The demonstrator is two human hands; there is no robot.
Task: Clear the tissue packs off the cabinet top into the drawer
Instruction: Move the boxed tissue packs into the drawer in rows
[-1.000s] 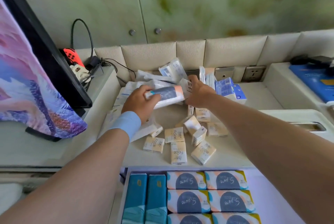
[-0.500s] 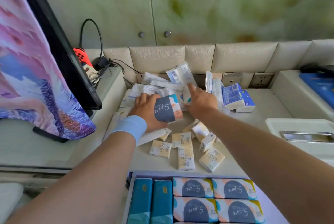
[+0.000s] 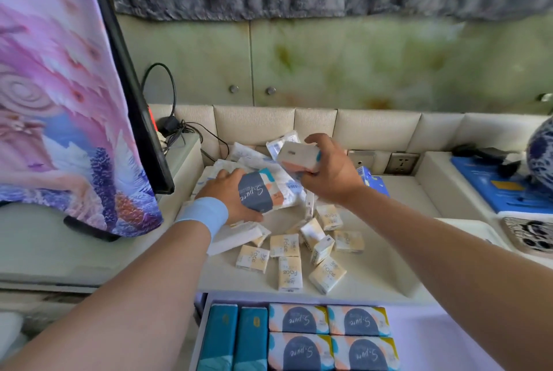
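An S.pure tissue pack (image 3: 257, 191) sits in the left hand (image 3: 227, 198), whose fingers curl round its end, low over the loose pile at the back of the cabinet top (image 3: 371, 276). The right hand (image 3: 332, 176) grips a second pack (image 3: 299, 156), raised just beside it. This is probably one pack per hand, to save trips. Small face packs (image 3: 287, 251) lie scattered nearer. The open drawer (image 3: 205, 325) below already holds neat rows.

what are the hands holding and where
Left hand grips an S.pure tissue pack around its dark-labelled end; right hand holds a white pack by its right end.
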